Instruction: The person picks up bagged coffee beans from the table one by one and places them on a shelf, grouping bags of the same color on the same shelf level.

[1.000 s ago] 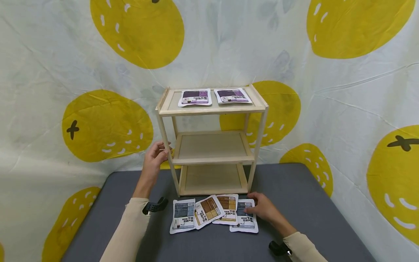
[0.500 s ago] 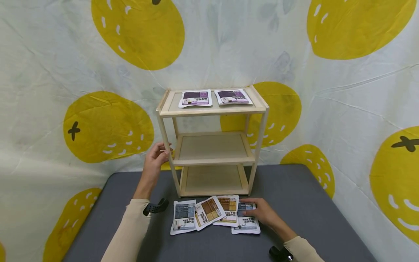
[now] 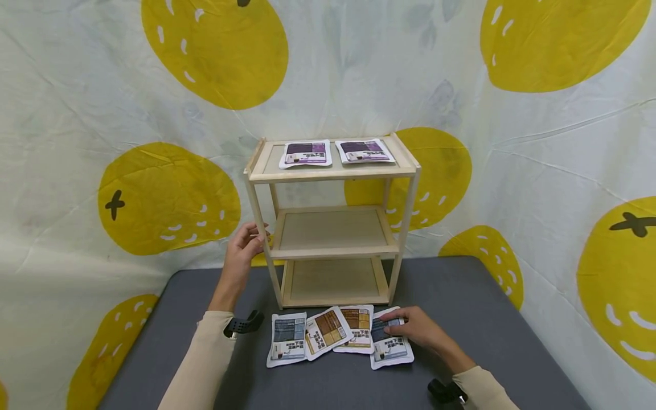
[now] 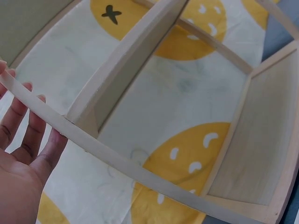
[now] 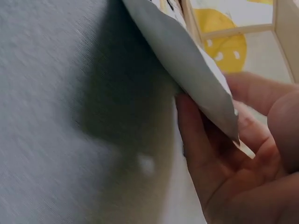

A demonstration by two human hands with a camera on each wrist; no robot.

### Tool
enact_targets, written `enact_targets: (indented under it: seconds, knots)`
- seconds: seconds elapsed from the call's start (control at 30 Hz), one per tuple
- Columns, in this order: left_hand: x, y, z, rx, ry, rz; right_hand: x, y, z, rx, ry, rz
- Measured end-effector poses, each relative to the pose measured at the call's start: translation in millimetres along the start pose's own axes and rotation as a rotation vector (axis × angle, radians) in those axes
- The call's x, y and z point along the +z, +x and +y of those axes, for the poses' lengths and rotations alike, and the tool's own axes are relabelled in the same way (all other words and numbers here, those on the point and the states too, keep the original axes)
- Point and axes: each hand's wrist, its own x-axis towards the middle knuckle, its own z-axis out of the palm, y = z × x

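My left hand point(image 3: 243, 245) holds the left front post point(image 4: 105, 156) of a three-tier wooden shelf point(image 3: 333, 250); in the left wrist view the fingers lie behind the post. Below the shelf, my right hand point(image 3: 421, 328) grips the rightmost blue-labelled flat packet point(image 3: 390, 348) by its right side. The right wrist view shows that packet's white underside point(image 5: 187, 65) tilted up from the cloth, pinched between thumb and fingers. Left of it lie a yellow-brown packet point(image 3: 359, 336), a brown packet point(image 3: 326, 331) and another blue packet point(image 3: 287, 337), partly overlapping.
Two purple packets, a left one point(image 3: 306, 154) and a right one point(image 3: 365, 151), lie on the top tier. The middle tier point(image 3: 333, 228) and bottom tier point(image 3: 335, 279) are below. Grey cloth point(image 3: 318, 387) covers the table; a fruit-print curtain point(image 3: 318, 68) hangs behind.
The rightmost blue packet has slid slightly right, turned a little and come away from the yellow-brown packet. My right hand has shifted with it. The left hand stays on the post.
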Motion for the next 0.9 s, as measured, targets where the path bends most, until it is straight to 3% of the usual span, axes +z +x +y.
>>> enact_targets:
  seconds: [0.27, 0.53, 0.9]
  knots:
    - [0.2, 1.3, -0.4, -0.005, 0.001, 0.0, -21.3, -3.2, -7.5, 0.019, 0.01, -0.035]
    - [0.1, 1.9, 0.2, -0.001, 0.006, 0.003, -38.0, -6.1, -22.8, 0.074, 0.019, -0.016]
    - [0.8, 0.9, 1.1, -0.011, -0.004, 0.014, -42.4, -6.7, -50.1, 0.05, 0.027, -0.005]
